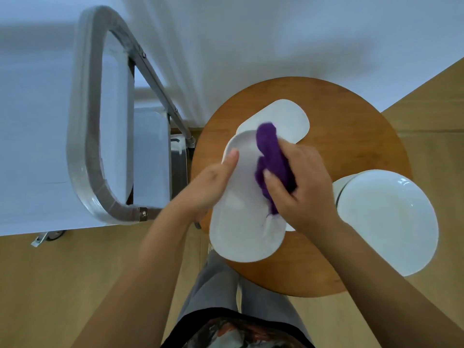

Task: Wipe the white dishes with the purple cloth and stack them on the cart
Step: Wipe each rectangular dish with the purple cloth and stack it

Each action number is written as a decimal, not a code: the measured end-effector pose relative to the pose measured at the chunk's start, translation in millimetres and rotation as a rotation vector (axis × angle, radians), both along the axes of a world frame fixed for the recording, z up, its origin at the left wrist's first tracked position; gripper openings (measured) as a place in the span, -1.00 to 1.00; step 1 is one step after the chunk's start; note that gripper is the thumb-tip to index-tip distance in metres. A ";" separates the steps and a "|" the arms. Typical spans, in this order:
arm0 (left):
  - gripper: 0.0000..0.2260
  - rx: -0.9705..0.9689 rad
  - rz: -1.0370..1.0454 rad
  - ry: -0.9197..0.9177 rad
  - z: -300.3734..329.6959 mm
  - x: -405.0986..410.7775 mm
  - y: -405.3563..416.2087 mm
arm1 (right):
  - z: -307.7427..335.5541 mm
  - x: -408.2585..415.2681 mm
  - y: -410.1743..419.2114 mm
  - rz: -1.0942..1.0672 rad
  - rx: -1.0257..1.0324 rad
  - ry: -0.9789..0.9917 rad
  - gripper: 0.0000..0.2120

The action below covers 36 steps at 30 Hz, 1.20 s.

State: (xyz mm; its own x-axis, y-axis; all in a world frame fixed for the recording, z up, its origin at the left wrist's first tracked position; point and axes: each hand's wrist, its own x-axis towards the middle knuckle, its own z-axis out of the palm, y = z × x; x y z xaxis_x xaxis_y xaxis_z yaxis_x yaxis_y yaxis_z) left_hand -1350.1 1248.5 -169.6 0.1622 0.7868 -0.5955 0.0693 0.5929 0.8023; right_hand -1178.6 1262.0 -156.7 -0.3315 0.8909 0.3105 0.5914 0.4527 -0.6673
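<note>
My left hand (213, 187) grips a long white oval dish (243, 227) by its left edge, thumb on the rim, holding it above the round wooden table (351, 136). My right hand (303, 187) holds a bunched purple cloth (270, 151) and presses it onto the dish's upper face. Another white oval dish (286, 119) lies flat on the table behind it. At the table's right edge sits a round white plate (391, 222) on top of other white dishes. The metal cart (82, 136) with its grey handle stands to the left; its shelf (150, 151) shows no dishes.
A white wall runs behind the table and cart. The floor is light wood. A cart wheel (54, 234) is visible at lower left. My legs in grey trousers (221, 285) stand close against the table's near edge.
</note>
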 end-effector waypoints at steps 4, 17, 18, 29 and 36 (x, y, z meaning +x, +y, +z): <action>-0.53 0.117 0.122 0.015 -5.9 5.7 -6.8 | -24.4 -0.6 8.6 0.205 -0.156 -0.344 -0.47; -0.69 -0.013 0.623 0.163 -16.2 28.7 -6.4 | -44.7 -19.3 -88.0 -0.075 -0.343 -0.143 -0.56; -0.70 -0.023 0.649 0.134 -15.3 31.3 -5.6 | -41.8 -25.0 -89.1 -0.091 -0.368 -0.102 -0.56; -0.59 -0.188 0.722 0.071 -15.1 32.4 4.1 | -42.0 -11.8 -87.1 -0.027 0.094 -0.334 -0.64; -0.53 -0.228 0.693 -0.031 -5.8 32.9 5.7 | -6.0 -5.9 -61.4 -0.298 -0.494 0.307 -0.63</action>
